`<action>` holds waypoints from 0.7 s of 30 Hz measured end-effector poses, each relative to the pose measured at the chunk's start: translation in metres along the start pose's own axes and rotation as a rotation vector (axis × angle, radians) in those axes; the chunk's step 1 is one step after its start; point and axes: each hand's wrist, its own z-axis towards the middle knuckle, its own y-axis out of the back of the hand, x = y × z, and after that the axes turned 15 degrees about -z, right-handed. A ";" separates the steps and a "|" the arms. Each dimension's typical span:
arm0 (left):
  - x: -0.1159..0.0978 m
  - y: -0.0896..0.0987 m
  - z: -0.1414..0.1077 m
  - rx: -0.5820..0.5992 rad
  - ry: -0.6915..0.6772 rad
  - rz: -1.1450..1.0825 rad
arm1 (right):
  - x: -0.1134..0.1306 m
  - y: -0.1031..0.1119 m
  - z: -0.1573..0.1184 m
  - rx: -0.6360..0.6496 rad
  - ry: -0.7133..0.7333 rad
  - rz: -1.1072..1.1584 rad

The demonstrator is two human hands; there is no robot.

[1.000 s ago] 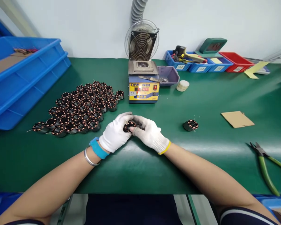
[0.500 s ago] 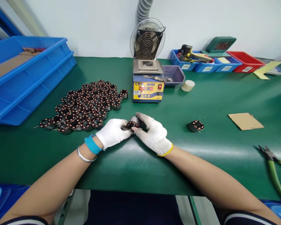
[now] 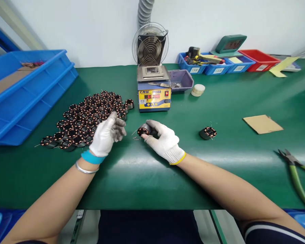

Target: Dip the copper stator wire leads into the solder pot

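Gripped between thumb and fingers of my right hand is a motor stator, a dark ring wound with copper wire. Its wound face points to the left, and thin wire ends stick out beside it. My left hand, also in a white glove with dirty fingertips, is raised off the stator with its fingers apart and nothing in them. Just behind that hand lies a large cluster of stators packed closely on the green table. One separate stator sits to the right of my right hand.
A solder pot with a fan behind it stands ahead, a purple tray beside it. Stacked blue crates are at left. On the right lie cardboard and green-handled cutters. Small bins line the back.
My left hand has let go of the stator and moved left, its fingers opening near the cluster. My right hand still holds the stator. The camera view has shifted slightly.
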 end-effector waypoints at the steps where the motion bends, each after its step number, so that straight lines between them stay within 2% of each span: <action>1: 0.008 -0.004 0.000 -0.020 0.002 0.010 | 0.000 0.001 0.000 -0.001 -0.004 0.012; 5: 0.031 -0.016 -0.003 0.037 -0.049 0.125 | -0.003 0.011 0.014 -0.038 -0.021 0.121; 8: 0.037 -0.020 -0.006 0.140 -0.108 0.369 | -0.007 0.035 0.050 -0.121 0.031 0.105; 11: 0.038 -0.022 -0.007 0.215 -0.154 0.599 | -0.005 0.070 0.107 -0.208 0.111 -0.186; 13: 0.038 -0.022 -0.007 0.243 -0.161 0.660 | 0.002 0.090 0.148 -0.235 0.119 -0.461; 15: 0.037 -0.022 -0.007 0.263 -0.163 0.680 | 0.011 0.102 0.184 -0.226 0.082 -0.677; 18: 0.036 -0.022 -0.007 0.279 -0.160 0.718 | 0.022 0.100 0.223 -0.187 0.030 -0.857; 21: 0.035 -0.021 -0.007 0.299 -0.140 0.730 | 0.029 0.088 0.243 -0.132 0.045 -0.980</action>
